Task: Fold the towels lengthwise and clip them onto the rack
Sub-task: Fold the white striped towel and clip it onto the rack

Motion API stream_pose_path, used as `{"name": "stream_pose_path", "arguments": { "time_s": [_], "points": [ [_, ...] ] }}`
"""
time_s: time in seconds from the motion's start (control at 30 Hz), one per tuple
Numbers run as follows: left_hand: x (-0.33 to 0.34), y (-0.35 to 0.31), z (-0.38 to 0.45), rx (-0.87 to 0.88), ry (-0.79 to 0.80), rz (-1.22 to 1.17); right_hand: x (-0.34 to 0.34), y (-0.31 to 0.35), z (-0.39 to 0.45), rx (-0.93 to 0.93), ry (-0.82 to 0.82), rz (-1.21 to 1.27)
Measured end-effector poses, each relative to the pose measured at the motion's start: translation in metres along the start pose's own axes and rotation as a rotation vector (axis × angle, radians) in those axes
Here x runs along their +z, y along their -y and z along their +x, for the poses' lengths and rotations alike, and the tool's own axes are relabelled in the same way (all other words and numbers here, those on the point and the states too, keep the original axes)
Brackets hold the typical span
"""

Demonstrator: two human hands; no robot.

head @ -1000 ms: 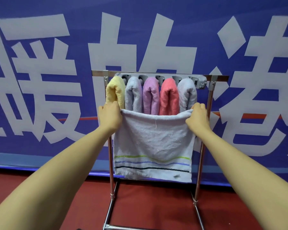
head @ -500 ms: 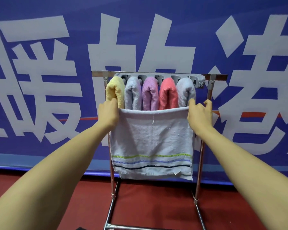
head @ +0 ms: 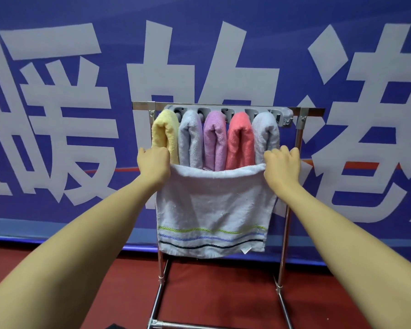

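A pale grey towel (head: 214,210) with green, lilac and dark stripes near its hem hangs spread in front of the metal rack (head: 297,138). My left hand (head: 154,163) grips its top left corner and my right hand (head: 281,166) grips its top right corner. Its top edge sags between them. Behind it, several folded towels hang from the grey clip bar (head: 226,110): a yellow towel (head: 165,134), a grey towel (head: 190,138), a purple towel (head: 215,138), a coral towel (head: 240,141) and another grey towel (head: 266,136).
A blue banner (head: 57,115) with large white characters covers the wall right behind the rack. The floor (head: 211,293) is dark red. The rack's base bars (head: 159,324) reach toward me at the bottom.
The towel's top edge, pulled taut half a second ago, has slackened and sags in the middle. My hands stay on its corners at about the same height.
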State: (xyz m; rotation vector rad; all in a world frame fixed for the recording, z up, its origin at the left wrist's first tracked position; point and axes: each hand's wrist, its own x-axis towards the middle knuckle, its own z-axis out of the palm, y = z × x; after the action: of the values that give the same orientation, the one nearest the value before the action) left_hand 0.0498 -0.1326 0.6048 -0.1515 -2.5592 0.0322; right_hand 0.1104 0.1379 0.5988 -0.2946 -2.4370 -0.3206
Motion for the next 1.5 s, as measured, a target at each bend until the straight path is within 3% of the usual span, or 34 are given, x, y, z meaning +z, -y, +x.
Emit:
{"name": "stream_pose_path", "arguments": {
  "time_s": [0.33,0.73,0.97,1.1,1.23,1.33,1.4,1.5],
  "points": [
    [0.009,0.003,0.004,0.01,0.114,-0.02,0.003,-0.007,0.002,0.136,0.017,0.246],
    [0.004,-0.002,0.004,0.062,0.019,-0.026,0.005,-0.01,-0.001,0.169,0.095,0.156],
    [0.007,0.001,-0.004,0.061,0.061,0.038,0.006,-0.012,-0.002,0.148,0.045,0.111],
    [0.013,0.003,-0.009,0.031,0.094,0.052,0.012,-0.009,-0.008,0.193,0.032,0.211],
    [0.018,0.007,-0.01,-0.071,0.076,-0.106,0.017,-0.008,-0.013,0.301,-0.014,0.467],
    [0.023,0.012,-0.007,-0.16,0.042,-0.388,0.021,-0.009,-0.016,0.342,-0.046,0.653],
    [0.025,0.015,-0.006,-0.152,-0.003,-0.55,0.023,-0.01,-0.019,0.337,-0.058,0.75],
    [0.026,0.011,-0.007,-0.072,-0.04,-0.591,0.026,-0.006,-0.022,0.254,-0.05,0.862]
  ]
}}
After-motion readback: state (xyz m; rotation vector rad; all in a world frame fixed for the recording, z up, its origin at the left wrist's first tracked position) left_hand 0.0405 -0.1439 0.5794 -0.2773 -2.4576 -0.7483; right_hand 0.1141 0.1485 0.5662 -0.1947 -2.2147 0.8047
